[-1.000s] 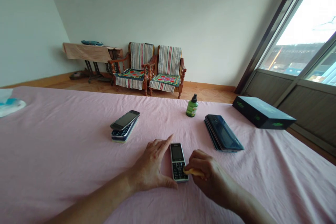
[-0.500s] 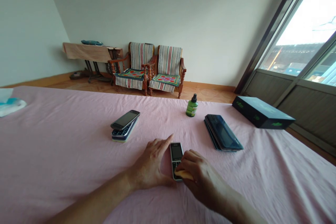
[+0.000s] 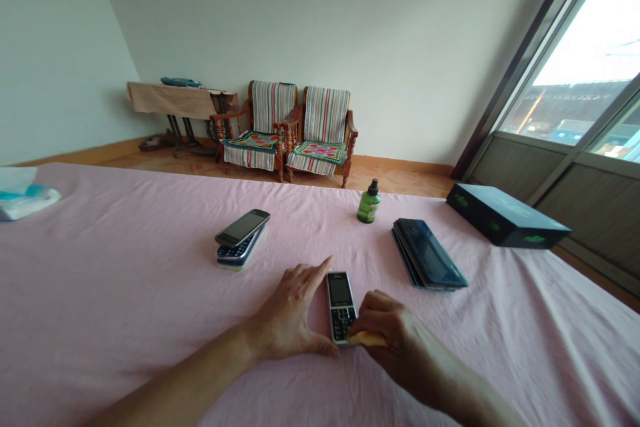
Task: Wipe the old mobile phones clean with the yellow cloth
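Observation:
A keypad mobile phone point(image 3: 341, 300) with a dark screen and silver edges lies face up on the pink cloth. My left hand point(image 3: 293, 310) is open along its left side, index finger by the top corner and thumb at the bottom corner. My right hand point(image 3: 393, 333) is closed on a yellow cloth point(image 3: 369, 339), bunched between the fingers. The cloth touches the lower right of the keypad; most of it is hidden in the hand. Farther left sits a small stack of phones point(image 3: 243, 229), a touchscreen one tilted on top.
Right of my hands is a stack of dark smartphones point(image 3: 429, 255). Behind stand a green spray bottle point(image 3: 369, 203) and a black box point(image 3: 505, 215). A tissue pack point(image 3: 30, 201) lies far left on the pink cloth point(image 3: 125, 267). Two wooden armchairs point(image 3: 320, 133) stand beyond.
My right hand has slid a little right and down with the yellow cloth, uncovering more of the keypad. The left hand stays by the phone. The view has shifted slightly.

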`<control>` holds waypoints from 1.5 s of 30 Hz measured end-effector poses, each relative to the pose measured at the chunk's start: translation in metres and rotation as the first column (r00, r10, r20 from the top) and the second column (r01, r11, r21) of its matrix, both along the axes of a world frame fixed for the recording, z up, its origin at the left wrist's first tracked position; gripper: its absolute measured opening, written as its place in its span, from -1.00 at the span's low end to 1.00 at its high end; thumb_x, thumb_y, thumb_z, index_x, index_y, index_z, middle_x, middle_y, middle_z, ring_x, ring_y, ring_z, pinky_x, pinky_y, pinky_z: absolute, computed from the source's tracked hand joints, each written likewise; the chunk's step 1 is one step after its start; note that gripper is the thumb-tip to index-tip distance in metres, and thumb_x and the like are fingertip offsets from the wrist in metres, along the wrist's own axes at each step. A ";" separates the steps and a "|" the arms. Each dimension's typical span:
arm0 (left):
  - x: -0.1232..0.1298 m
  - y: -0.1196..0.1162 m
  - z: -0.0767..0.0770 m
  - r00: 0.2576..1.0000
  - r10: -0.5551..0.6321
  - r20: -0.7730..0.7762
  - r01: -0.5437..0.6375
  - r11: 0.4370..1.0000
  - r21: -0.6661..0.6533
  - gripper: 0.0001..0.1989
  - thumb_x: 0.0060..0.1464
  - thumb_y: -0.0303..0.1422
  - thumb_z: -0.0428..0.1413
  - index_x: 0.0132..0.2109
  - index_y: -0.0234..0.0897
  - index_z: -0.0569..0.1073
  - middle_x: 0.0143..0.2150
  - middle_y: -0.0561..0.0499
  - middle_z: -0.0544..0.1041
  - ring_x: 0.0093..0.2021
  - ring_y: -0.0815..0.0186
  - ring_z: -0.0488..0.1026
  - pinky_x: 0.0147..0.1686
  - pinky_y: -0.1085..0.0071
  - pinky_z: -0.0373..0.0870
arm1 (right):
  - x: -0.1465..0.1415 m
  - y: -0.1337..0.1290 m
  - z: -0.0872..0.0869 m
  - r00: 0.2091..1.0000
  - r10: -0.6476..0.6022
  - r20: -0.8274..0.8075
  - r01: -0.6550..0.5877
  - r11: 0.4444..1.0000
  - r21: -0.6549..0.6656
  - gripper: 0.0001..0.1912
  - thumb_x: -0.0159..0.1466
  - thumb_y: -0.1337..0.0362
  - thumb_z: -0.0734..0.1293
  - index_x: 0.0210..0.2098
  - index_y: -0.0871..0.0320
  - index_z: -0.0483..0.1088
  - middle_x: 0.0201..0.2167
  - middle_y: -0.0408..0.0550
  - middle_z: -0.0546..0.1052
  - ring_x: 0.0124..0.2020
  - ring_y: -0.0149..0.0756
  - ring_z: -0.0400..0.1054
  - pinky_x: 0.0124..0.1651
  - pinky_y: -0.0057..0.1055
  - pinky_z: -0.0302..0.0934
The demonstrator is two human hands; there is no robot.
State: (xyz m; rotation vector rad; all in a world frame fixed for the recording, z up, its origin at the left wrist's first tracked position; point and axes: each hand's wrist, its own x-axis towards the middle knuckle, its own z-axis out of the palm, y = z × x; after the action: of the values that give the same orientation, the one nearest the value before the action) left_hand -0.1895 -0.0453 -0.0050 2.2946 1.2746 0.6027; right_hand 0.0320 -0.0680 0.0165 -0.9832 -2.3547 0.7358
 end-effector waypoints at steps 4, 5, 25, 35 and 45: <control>0.000 0.000 0.000 1.000 -0.003 0.005 0.003 1.000 0.006 0.19 -0.28 -0.02 0.36 0.37 -0.13 -0.13 0.22 -0.19 0.25 0.19 -0.09 0.16 0.17 -0.07 0.02 | -0.002 0.002 -0.003 0.999 -0.042 -0.020 0.042 0.999 0.024 -0.74 0.19 0.62 0.26 -0.39 0.15 0.45 -0.39 -0.14 0.37 -0.32 -0.39 0.27 -0.32 -0.49 0.09; 0.000 0.000 0.000 1.000 -0.004 0.000 0.004 1.000 0.002 0.18 -0.27 -0.02 0.36 0.37 -0.13 -0.13 0.22 -0.20 0.25 0.19 -0.09 0.16 0.17 -0.08 0.02 | -0.002 0.001 -0.003 0.999 -0.031 -0.017 0.031 0.999 0.026 -0.74 0.18 0.62 0.26 -0.41 0.15 0.44 -0.40 -0.14 0.36 -0.33 -0.40 0.27 -0.33 -0.50 0.08; 0.000 0.001 0.000 0.999 -0.029 0.020 0.028 0.999 0.039 0.16 -0.27 -0.07 0.37 0.37 -0.11 -0.13 0.19 -0.16 0.29 0.16 -0.05 0.21 0.15 -0.01 0.08 | -0.011 0.002 -0.007 0.999 -0.039 -0.032 0.041 0.998 0.052 -0.76 0.21 0.58 0.27 -0.34 0.15 0.48 -0.35 -0.09 0.39 -0.29 -0.34 0.27 -0.27 -0.45 0.13; 0.000 0.001 -0.002 0.999 -0.047 0.019 0.046 0.997 0.066 0.20 -0.31 -0.10 0.39 0.36 -0.10 -0.14 0.21 -0.14 0.28 0.17 -0.04 0.20 0.16 0.00 0.07 | -0.014 0.001 -0.003 0.999 -0.042 -0.026 0.044 0.997 0.068 -0.77 0.20 0.58 0.27 -0.37 0.17 0.48 -0.37 -0.09 0.40 -0.31 -0.34 0.27 -0.30 -0.45 0.14; 0.001 0.001 -0.001 0.999 -0.049 0.019 0.047 0.996 0.077 0.23 -0.30 -0.09 0.38 0.37 -0.12 -0.20 0.20 -0.18 0.27 0.14 -0.07 0.22 0.14 -0.01 0.10 | -0.018 0.006 -0.004 0.997 0.045 -0.057 -0.040 0.995 0.094 -0.73 0.19 0.59 0.26 -0.31 0.13 0.50 -0.31 -0.07 0.42 -0.26 -0.33 0.29 -0.26 -0.44 0.17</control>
State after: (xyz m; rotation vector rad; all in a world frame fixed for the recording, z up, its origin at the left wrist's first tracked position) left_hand -0.1885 -0.0448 -0.0058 2.3674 1.2026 0.6682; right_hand 0.0136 -0.0621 0.0127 -0.8626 -2.3424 0.6557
